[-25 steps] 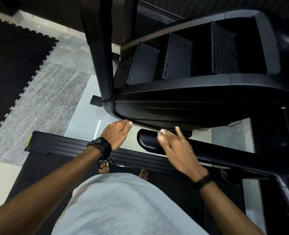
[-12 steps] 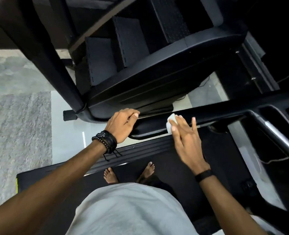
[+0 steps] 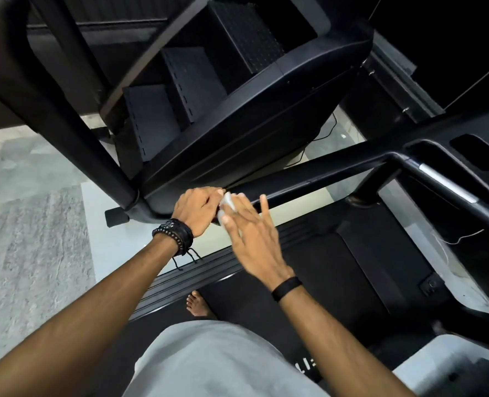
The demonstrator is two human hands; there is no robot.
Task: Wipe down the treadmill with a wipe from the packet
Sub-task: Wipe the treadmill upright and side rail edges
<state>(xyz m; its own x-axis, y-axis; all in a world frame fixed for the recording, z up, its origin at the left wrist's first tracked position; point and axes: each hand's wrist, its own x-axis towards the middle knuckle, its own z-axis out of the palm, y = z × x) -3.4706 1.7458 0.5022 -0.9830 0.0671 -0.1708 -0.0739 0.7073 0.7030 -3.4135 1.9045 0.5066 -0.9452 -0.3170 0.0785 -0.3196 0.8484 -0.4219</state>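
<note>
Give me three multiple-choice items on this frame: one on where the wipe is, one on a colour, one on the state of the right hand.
1. Where is the white wipe?
A. On the floor mat
B. At the end of the treadmill handrail, between the hands
C. On the treadmill belt

2. What colour is the band on the right wrist?
A. Black
B. Red
C. White

3. How is the right hand?
A. Clenched in a fist, away from the wipe
B. Hanging at the person's side
C. Fingers straight and spread, against the wipe

Answers:
1. B, the wipe shows as a white patch at the rail's end, with the left hand just beside it.
2. A, the band is plain black.
3. C, the fingers lie extended over the wipe; none are curled.
</note>
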